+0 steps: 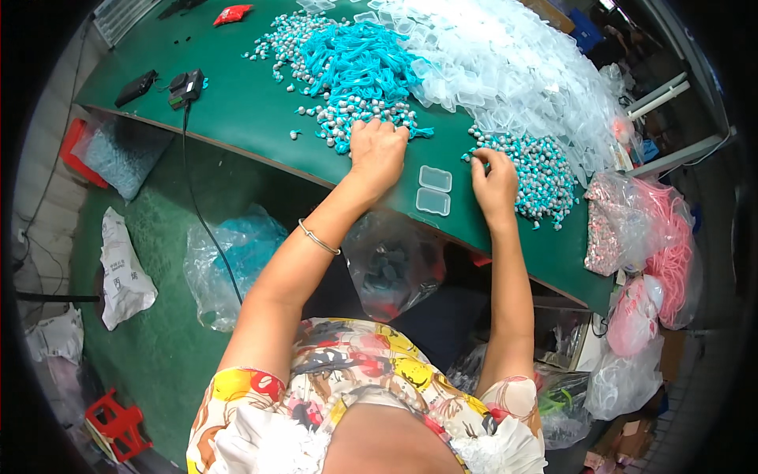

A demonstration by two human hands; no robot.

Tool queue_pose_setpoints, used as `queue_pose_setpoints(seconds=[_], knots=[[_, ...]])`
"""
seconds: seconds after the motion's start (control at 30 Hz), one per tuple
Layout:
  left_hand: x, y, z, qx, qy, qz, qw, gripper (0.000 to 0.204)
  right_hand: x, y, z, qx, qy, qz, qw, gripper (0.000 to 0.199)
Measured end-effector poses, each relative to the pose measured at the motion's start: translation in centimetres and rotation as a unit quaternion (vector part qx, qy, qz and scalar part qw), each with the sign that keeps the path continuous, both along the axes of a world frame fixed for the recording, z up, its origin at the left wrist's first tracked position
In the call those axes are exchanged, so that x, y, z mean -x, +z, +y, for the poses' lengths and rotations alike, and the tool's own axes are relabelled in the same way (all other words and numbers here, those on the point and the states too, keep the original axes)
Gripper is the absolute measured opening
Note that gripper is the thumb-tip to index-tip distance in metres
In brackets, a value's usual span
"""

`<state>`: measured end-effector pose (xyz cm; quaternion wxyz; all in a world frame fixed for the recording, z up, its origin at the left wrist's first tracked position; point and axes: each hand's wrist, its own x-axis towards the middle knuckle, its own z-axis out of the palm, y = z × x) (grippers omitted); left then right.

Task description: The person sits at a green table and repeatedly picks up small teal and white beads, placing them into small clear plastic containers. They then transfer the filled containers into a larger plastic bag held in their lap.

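My left hand [379, 148] is closed, knuckles up, at the near edge of a pile of small grey-and-teal plug-like pieces [335, 118]. Its fingertips are hidden behind the knuckles. A heap of teal cords [355, 59] lies just beyond it. My right hand [495, 180] has its thumb and forefinger drawn together at the left edge of a second pile of similar small pieces [545, 174]; whatever they pinch is too small to make out. Between my hands lies a clear plastic case [434, 189], unfolded flat with its two halves showing, near the front edge of the green table.
A large mound of clear plastic cases [505, 55] covers the table's far right. Toward the left are a black device [185, 87] with a hanging cable and a red packet [232, 14]. Bags of pink cords [663, 245] hang at the right. Plastic bags [229, 261] stand below the table.
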<state>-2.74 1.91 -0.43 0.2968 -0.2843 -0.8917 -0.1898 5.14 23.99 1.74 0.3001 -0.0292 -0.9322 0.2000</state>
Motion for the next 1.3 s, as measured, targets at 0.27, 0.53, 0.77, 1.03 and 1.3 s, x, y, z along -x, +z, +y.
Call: queue_pose_setpoints(seconds=[0.27,0.53,0.77,1.03,1.3], knots=[[-1.9,1.4,-0.4,-0.108,-0.096,-0.068,0.987,0.010,1.9,-1.0,0.5,-0.143,0.001,-0.056,0.988,0.012],[-7.1,1.7,-1.6,-0.181,-0.216,-0.265,0.922,0.012,-5.0,1.4,-4.1,0.132,0.159,-0.073,0.976,0.013],[-7.5,0.7,-0.5,-0.109,-0.164,-0.212,0.957,0.011,-6.4,1.1,-5.7,-0.062,0.107,-0.075,0.989,0.008],[-7.8,0.4,-1.2,-0.116,-0.171,-0.180,0.962,0.027,-1.2,1.8,-3.8,0.036,0.144,-0.050,0.988,0.008],[-7.3,0.8,-1.7,-0.108,-0.209,-0.202,0.951,0.051,7.4,-0.5,-4.0,-0.118,0.159,-0.044,0.979,0.019]])
